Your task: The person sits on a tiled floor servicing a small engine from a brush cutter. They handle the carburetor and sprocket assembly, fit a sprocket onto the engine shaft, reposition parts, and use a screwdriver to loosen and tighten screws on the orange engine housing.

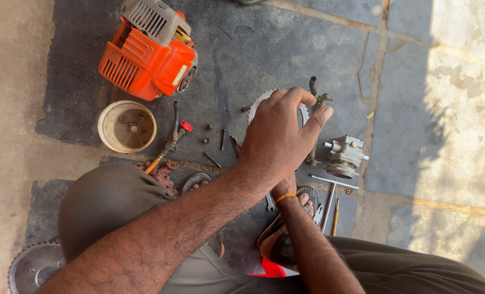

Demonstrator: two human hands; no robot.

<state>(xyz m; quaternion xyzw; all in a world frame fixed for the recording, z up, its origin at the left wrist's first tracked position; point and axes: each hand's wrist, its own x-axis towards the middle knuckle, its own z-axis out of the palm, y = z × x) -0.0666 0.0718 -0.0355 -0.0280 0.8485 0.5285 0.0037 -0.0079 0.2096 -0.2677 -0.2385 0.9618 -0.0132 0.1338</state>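
Note:
My left hand reaches forward over a round toothed metal blade lying on the stone floor, fingers curled at its far edge beside a dark metal shaft piece. Most of the blade is hidden under the hand. My right hand, with an orange band at its wrist, is tucked beneath the left wrist; its fingers are hidden. A grey metal gear housing lies just right of the hands.
An orange small engine sits at the back left, with a cream plastic cup and a hose with a red cap in front of it. Loose bolts, a steel rod, a screwdriver and a toothed wheel lie around.

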